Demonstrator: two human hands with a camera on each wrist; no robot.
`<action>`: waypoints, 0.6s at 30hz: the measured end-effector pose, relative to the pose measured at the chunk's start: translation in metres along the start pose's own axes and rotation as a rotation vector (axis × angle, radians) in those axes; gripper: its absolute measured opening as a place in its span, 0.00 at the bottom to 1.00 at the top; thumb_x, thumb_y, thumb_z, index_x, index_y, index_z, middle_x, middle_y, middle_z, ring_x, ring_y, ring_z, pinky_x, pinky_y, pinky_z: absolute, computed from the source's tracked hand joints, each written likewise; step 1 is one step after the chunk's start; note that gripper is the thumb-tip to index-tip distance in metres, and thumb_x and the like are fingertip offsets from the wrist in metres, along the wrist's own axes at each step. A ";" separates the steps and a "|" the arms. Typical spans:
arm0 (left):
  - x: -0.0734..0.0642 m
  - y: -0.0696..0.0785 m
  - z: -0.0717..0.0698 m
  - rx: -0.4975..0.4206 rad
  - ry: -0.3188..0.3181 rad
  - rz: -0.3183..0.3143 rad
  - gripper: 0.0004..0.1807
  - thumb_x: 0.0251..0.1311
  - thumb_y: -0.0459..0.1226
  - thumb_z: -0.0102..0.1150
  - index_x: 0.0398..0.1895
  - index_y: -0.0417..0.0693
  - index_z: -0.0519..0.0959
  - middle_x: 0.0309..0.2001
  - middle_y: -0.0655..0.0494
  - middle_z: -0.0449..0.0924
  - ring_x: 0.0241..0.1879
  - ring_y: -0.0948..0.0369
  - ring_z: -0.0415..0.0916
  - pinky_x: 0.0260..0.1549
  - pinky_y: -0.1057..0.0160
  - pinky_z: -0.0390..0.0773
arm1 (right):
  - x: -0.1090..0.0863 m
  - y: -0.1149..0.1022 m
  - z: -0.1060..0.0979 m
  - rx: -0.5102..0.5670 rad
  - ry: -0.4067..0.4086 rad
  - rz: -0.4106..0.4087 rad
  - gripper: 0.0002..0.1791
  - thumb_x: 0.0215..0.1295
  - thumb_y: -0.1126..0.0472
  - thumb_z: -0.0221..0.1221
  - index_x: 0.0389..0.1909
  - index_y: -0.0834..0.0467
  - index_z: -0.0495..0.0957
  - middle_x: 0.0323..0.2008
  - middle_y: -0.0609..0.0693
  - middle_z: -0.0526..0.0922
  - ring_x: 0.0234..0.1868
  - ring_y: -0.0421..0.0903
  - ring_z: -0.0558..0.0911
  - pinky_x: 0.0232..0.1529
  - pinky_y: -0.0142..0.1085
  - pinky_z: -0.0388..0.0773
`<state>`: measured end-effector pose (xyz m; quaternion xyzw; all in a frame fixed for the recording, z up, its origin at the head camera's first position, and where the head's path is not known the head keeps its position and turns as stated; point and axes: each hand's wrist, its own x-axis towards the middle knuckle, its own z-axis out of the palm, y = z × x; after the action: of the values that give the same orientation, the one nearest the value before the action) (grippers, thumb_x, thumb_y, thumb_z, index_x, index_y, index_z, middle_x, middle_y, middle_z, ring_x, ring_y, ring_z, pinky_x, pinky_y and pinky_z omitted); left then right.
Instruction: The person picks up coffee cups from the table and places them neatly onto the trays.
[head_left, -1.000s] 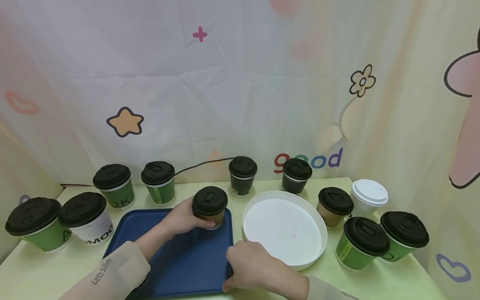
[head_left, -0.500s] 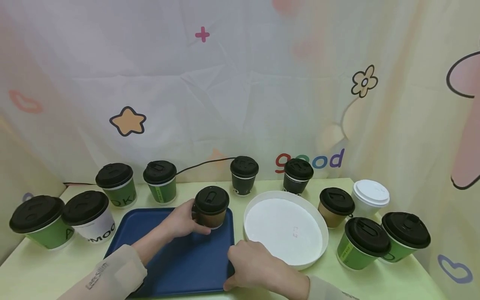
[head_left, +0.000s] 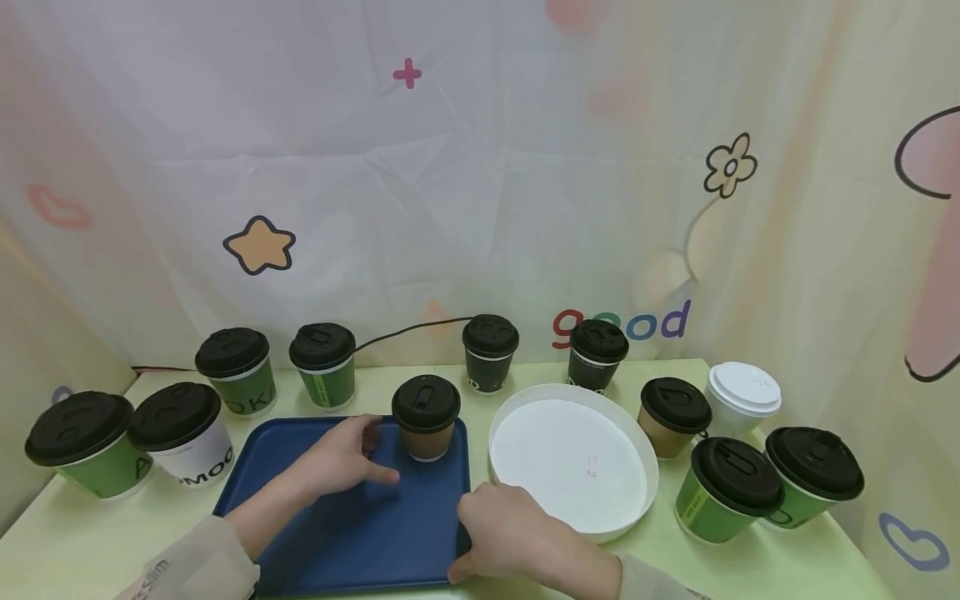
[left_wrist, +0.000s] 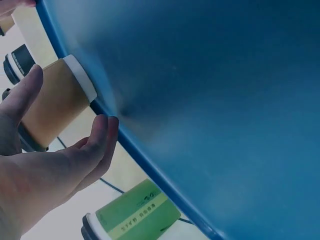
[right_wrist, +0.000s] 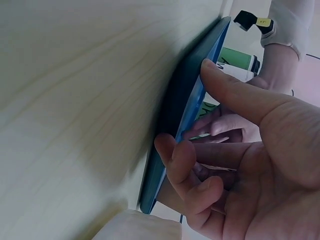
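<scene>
Right hand: this one of the two hands [head_left: 506, 533] grips the near right rim of the blue tray, thumb above and fingers beneath; a tug or tilt from here could start the load sliding.
Blue tray [head_left: 367, 533]: lies on the desk [head_left: 795, 558] between and under the hands, carrying one cup at its far right corner; with the weight at one end, it could tip if raised by the gripped rim alone.
Left hand: reaches over the tray with fingers loose and holding nothing; its thumb points at the cup, so a careless sweep could knock it [head_left: 337, 460].
Wide green cup [head_left: 727, 492], outer green cup [head_left: 813, 475]: well right of the right hand, both lidded, contents hidden.
White dish [head_left: 566, 458]: just beyond the right hand, nothing seen inside but a small red mark; an elbow or knuckle nudge could drive it into its neighbour.
Brown cup [head_left: 425, 417]: upright in the tray, just right of the left hand and apart from it; tall and narrow, so likely to topple if jolted. Lid on, contents hidden.
Second brown cup [head_left: 673, 417]: beyond the right hand, just beside the dish, hence most exposed to that shove.
Black cups [head_left: 489, 354]: farthest beyond both hands, lidded.
</scene>
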<state>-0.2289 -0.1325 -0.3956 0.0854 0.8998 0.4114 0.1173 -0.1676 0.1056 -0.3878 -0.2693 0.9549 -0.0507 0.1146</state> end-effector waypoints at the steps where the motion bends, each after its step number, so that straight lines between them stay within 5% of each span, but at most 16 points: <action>1: -0.002 -0.001 -0.002 0.011 -0.005 -0.006 0.52 0.50 0.39 0.82 0.73 0.28 0.62 0.65 0.33 0.72 0.65 0.38 0.69 0.58 0.41 0.73 | 0.000 0.000 0.000 0.003 -0.002 0.000 0.25 0.44 0.40 0.81 0.30 0.56 0.87 0.21 0.44 0.78 0.23 0.38 0.73 0.26 0.36 0.76; 9: -0.023 -0.017 -0.017 0.188 0.032 0.031 0.42 0.61 0.48 0.73 0.70 0.30 0.68 0.60 0.36 0.75 0.58 0.39 0.75 0.52 0.41 0.77 | 0.001 0.000 0.000 0.002 -0.004 0.001 0.26 0.44 0.40 0.81 0.30 0.57 0.87 0.22 0.44 0.78 0.24 0.37 0.73 0.26 0.36 0.76; 18: -0.044 -0.039 -0.026 0.255 0.155 0.027 0.24 0.66 0.48 0.68 0.54 0.37 0.82 0.52 0.46 0.79 0.48 0.48 0.79 0.45 0.46 0.80 | -0.001 0.001 0.000 0.009 -0.030 0.005 0.24 0.47 0.40 0.80 0.30 0.57 0.87 0.22 0.44 0.78 0.24 0.36 0.73 0.26 0.36 0.76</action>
<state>-0.1959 -0.1878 -0.4024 0.0797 0.9500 0.3005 0.0300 -0.1675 0.1064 -0.3874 -0.2673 0.9534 -0.0508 0.1302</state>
